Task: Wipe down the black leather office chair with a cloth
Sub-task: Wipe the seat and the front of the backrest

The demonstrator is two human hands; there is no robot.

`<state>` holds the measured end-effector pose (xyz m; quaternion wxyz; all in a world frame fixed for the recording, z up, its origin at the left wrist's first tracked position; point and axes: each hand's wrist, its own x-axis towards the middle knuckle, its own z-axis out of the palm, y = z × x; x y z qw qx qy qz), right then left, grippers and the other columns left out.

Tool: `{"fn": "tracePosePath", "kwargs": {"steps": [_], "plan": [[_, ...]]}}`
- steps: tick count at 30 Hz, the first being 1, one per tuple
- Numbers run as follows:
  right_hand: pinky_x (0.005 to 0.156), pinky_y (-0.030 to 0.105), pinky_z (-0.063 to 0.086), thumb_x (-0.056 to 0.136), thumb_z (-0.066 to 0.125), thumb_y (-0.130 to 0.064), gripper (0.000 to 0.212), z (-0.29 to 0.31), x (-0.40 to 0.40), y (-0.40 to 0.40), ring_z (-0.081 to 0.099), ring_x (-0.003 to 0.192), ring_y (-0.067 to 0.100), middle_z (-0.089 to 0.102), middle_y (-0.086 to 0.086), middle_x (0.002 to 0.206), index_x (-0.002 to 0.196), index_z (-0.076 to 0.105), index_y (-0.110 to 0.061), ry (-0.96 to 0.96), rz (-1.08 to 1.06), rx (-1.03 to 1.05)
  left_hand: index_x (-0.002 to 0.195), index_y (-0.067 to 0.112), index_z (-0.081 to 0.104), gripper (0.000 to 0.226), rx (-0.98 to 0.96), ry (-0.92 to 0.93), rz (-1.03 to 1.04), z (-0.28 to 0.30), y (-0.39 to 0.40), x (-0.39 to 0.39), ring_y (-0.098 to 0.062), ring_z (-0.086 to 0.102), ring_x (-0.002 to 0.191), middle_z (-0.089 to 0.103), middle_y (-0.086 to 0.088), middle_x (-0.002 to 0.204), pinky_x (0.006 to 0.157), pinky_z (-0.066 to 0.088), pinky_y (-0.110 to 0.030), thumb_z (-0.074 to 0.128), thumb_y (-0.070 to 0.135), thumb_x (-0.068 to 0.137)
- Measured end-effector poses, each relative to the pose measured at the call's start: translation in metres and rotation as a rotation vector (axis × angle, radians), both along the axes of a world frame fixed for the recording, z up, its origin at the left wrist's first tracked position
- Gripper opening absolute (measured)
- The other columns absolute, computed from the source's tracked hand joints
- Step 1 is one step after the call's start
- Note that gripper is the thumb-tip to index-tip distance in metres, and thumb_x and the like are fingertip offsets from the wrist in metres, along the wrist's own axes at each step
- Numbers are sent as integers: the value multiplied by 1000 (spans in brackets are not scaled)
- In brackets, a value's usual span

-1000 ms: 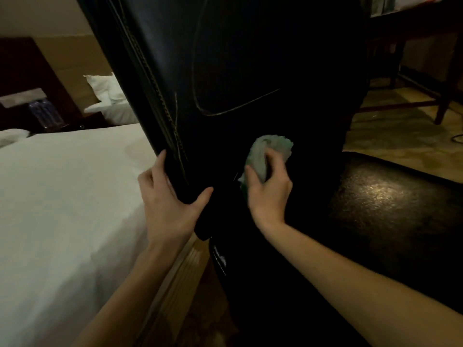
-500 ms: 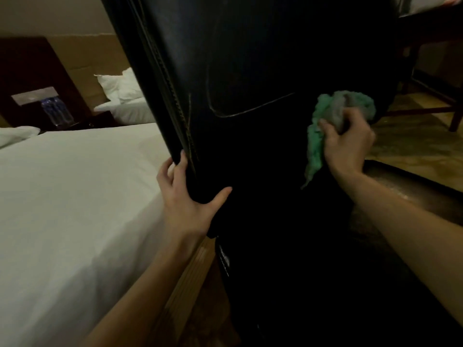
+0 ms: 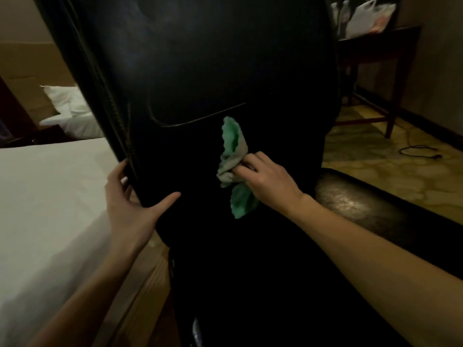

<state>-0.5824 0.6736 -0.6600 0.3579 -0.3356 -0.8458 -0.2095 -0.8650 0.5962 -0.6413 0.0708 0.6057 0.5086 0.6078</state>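
The black leather chair fills most of the view, its tall backrest upright between a white bed on the left and a patterned floor on the right; a dark glossy surface lies just beside its lower right edge, and whether this belongs to the chair cannot be told. The backrest panel shows a stitched seam curving across its middle and a piped edge down its left side. Work is under way on the lower middle of this panel, just below the seam. No streaks, wet patches or dust lines are legible on the dark leather, so which areas are already wiped cannot be confirmed. In my judgement the task is mid-course: the upper backrest, the edges, the lower part in shadow and any seat or arms out of view are not shown to be done. A dark wooden desk stands at the far right, with plastic bags on it. The left hand steadies the chair, fingers wrapped behind the piped edge and thumb spread across the front face. The right hand pinches a bunched green cloth, fingers curled into it, holding it against the leather. A cable lies on the floor, well apart.
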Motion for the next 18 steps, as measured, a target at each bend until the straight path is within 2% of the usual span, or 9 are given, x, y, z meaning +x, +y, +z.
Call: {"fn": "tracePosePath", "kwargs": {"steps": [2, 5, 6, 8, 10, 12, 15, 18], "plan": [[62, 40, 53, 89, 66, -10, 29, -2, 45, 18, 51, 100, 31, 56, 12, 114, 118, 62, -13, 117, -60, -96, 144, 23, 38, 99, -8, -31, -51, 3, 4, 5, -9, 51, 130, 44, -2, 146, 104, 46, -21, 90, 36, 61], [74, 45, 52, 87, 66, -3, 29, 5, 107, 35, 54, 98, 36, 56, 13, 111, 112, 60, -15, 268, -152, -176, 133, 43, 41, 88, -9, -8, -60, 8, 8, 6, -2, 54, 120, 50, 11, 135, 99, 46, -20, 87, 32, 59], [78, 42, 51, 86, 66, -1, 28, 8, 124, 38, 56, 99, 37, 57, 14, 111, 111, 62, -14, 335, -197, -183, 129, 48, 39, 87, -11, -10, -65, 8, 10, 6, 1, 54, 118, 50, 17, 129, 97, 46, -20, 87, 30, 59], [84, 36, 45, 86, 66, 1, 29, 17, 152, 39, 57, 104, 34, 59, 13, 115, 113, 64, -10, 536, -317, -180, 128, 47, 37, 88, -15, -23, -61, 6, 12, 6, 6, 54, 116, 50, 23, 124, 97, 46, -21, 87, 26, 60], [91, 27, 38, 89, 64, -4, 31, 32, 170, 44, 56, 112, 28, 60, 11, 120, 119, 62, -12, 816, -432, -173, 131, 44, 35, 90, -12, -23, -46, 3, 14, 5, 6, 54, 117, 49, 26, 124, 100, 46, -26, 87, 23, 61], [97, 20, 30, 94, 62, -12, 35, 52, 171, 54, 51, 122, 21, 58, 6, 129, 129, 58, -15, 987, -496, -161, 132, 44, 34, 91, -16, -4, -34, 2, 16, 6, 3, 54, 121, 49, 26, 126, 102, 46, -30, 88, 20, 62], [101, 21, 28, 98, 56, -17, 38, 69, 143, 60, 44, 125, 21, 51, 7, 133, 135, 54, -14, 960, -490, -87, 133, 47, 33, 93, -19, -11, -31, 0, 18, 6, -5, 54, 125, 49, 26, 127, 104, 46, -34, 88, 20, 63], [105, 37, 37, 96, 57, -17, 36, 60, 118, 52, 44, 121, 30, 48, 16, 130, 131, 58, -11, 900, -419, -18, 130, 51, 34, 92, -17, -26, -25, -2, 19, 5, -3, 54, 124, 50, 28, 127, 105, 46, -35, 88, 18, 64]]}}
